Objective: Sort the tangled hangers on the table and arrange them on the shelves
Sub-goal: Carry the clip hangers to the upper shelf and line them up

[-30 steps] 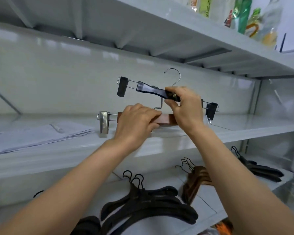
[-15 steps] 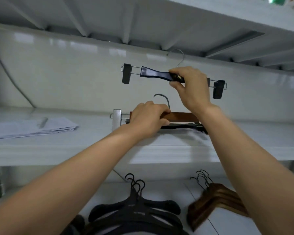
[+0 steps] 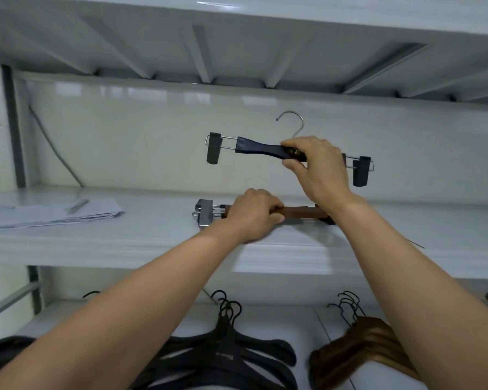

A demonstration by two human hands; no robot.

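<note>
Fingers (image 3: pixel 296 142) of the right hand (image 3: pixel 319 170) pinch the dark clip hanger (image 3: pixel 261 149), held in the air at one o'clock above the shelf (image 3: pixel 152 237). On that shelf the left hand (image 3: pixel 252 216) curls over the brown clip hanger (image 3: pixel 303 212); stacked black hangers (image 3: pixel 226 353) sit at six o'clock.

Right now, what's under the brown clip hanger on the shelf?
A black piece shows beneath the right end of the brown clip hanger, on the shelf. The left hand and the bar cover the rest, so I cannot tell what it is.
</note>
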